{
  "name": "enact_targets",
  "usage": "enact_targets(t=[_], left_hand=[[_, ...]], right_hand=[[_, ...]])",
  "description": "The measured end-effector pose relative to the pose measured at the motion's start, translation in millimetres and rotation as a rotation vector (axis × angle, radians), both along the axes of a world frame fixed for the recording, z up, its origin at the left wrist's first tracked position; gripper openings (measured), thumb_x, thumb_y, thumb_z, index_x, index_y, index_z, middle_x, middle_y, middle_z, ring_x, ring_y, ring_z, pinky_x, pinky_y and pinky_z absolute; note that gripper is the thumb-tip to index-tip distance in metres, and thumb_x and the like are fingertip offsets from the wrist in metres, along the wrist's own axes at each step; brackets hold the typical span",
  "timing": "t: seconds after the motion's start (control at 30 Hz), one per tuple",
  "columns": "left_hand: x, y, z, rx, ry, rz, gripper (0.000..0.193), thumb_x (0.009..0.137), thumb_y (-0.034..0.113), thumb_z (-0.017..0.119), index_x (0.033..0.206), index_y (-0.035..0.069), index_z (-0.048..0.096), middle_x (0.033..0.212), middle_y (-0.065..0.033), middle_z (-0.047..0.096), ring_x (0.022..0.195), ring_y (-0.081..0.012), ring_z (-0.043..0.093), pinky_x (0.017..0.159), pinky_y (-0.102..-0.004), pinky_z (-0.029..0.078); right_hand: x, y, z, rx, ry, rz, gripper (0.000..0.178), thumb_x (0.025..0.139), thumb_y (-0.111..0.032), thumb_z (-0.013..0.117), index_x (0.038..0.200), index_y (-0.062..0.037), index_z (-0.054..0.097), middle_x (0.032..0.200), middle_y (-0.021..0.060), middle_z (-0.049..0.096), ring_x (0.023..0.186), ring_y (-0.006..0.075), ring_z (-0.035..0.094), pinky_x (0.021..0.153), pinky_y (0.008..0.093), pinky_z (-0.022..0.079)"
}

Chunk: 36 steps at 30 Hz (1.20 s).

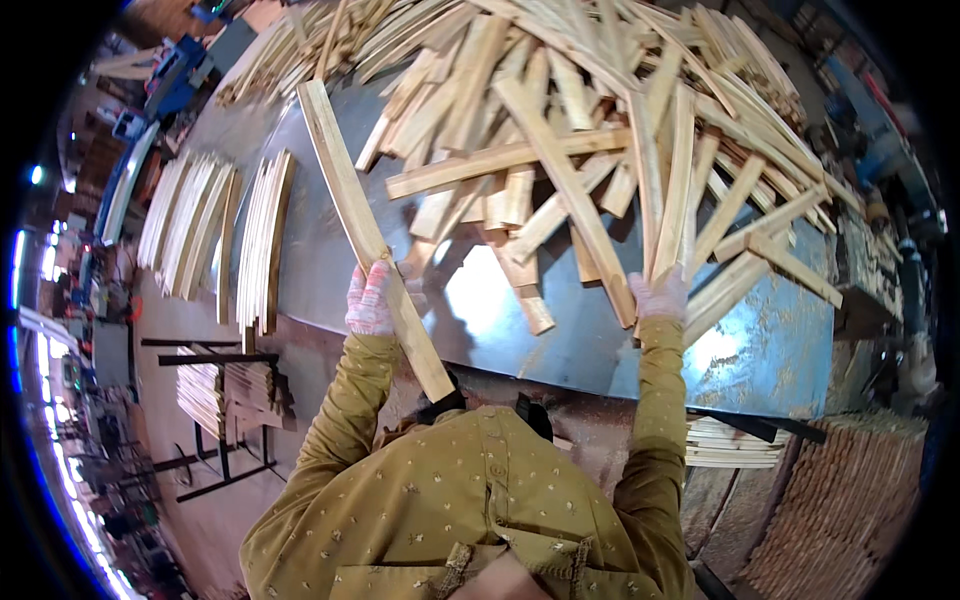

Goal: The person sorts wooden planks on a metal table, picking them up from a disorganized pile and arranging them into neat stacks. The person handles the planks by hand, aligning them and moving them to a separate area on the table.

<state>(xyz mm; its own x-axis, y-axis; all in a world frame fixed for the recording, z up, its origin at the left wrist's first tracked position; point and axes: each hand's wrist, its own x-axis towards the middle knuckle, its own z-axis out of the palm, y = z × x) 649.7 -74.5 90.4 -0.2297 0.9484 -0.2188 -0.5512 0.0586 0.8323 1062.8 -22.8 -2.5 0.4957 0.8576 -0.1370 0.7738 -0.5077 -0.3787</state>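
My left hand [369, 300], in a pale pinkish work glove, is closed around a long wooden slat [346, 190]. That slat slants from over the metal table at its far end to near my chest. My right hand [659, 297], gloved likewise, is closed on the near end of a wooden slat [677, 190] at the right side of the heap. Its fingers are partly hidden, and a second slat [645, 170] runs close beside it. Just left of this hand ends another slat [570, 190], lying across the loose heap.
A shiny metal table [570, 355] carries the jumbled heap of slats [470, 90]. At the left, slats lie in neat rows [265, 240]. Below them stands a black metal frame [225, 460] with more wood. Stacked boards [735, 442] lie under the table's right end.
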Motion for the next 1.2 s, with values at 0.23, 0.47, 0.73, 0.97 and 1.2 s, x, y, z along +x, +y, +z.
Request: enact_targets(t=[0.23,0.47,0.73,0.97,1.2], left_hand=[[-221,53,-71,-0.254,0.947,0.059,0.033,0.09,0.025,0.066,0.113,0.001,0.065,0.101,-0.0075,0.07,0.088,-0.018,0.065,0.078,-0.0294,0.051],[-356,79,-105,-0.539,1.775,-0.058,0.053,0.083,0.024,0.065,0.13,0.003,0.05,0.127,-0.02,0.054,0.116,-0.0358,0.054,0.097,-0.0434,0.046],[-337,83,-76,-0.419,1.803,0.041,0.075,0.085,0.038,0.067,0.142,0.001,0.036,0.141,-0.021,0.046,0.131,-0.0343,0.044,0.107,-0.043,0.038],[-191,68,-80,-0.163,0.091,-0.373,0.087,0.084,0.037,0.073,0.145,-0.006,0.03,0.129,-0.0164,0.054,0.11,-0.0226,0.055,0.092,-0.0306,0.049],[-252,42,-111,-0.422,-0.046,-0.211,0.063,0.086,0.017,0.068,0.138,-0.005,0.041,0.11,-0.0164,0.065,0.092,-0.0268,0.066,0.079,-0.0351,0.056]], right_hand=[[-32,-3,-9,0.241,-0.057,-0.1,0.097,0.068,-0.034,0.083,0.144,0.0016,0.034,0.131,0.0281,0.053,0.123,0.0395,0.051,0.104,0.0387,0.041],[-176,-34,29,0.312,-0.12,-0.102,0.086,0.074,-0.034,0.075,0.144,-0.0044,0.035,0.134,0.0239,0.052,0.121,0.0392,0.052,0.101,0.0437,0.043],[-344,-28,85,0.58,0.636,0.38,0.089,0.074,-0.026,0.081,0.145,-0.0038,0.033,0.134,0.0141,0.049,0.116,0.0267,0.053,0.097,0.0388,0.044],[-503,46,6,0.02,1.978,-0.181,0.04,0.099,-0.022,0.052,0.132,0.001,0.046,0.105,0.0103,0.06,0.094,0.0198,0.059,0.084,0.03,0.05],[-508,39,-42,-0.066,1.276,0.372,0.037,0.1,-0.029,0.05,0.122,0.0002,0.047,0.104,0.0159,0.063,0.09,0.023,0.062,0.076,0.0335,0.054]])
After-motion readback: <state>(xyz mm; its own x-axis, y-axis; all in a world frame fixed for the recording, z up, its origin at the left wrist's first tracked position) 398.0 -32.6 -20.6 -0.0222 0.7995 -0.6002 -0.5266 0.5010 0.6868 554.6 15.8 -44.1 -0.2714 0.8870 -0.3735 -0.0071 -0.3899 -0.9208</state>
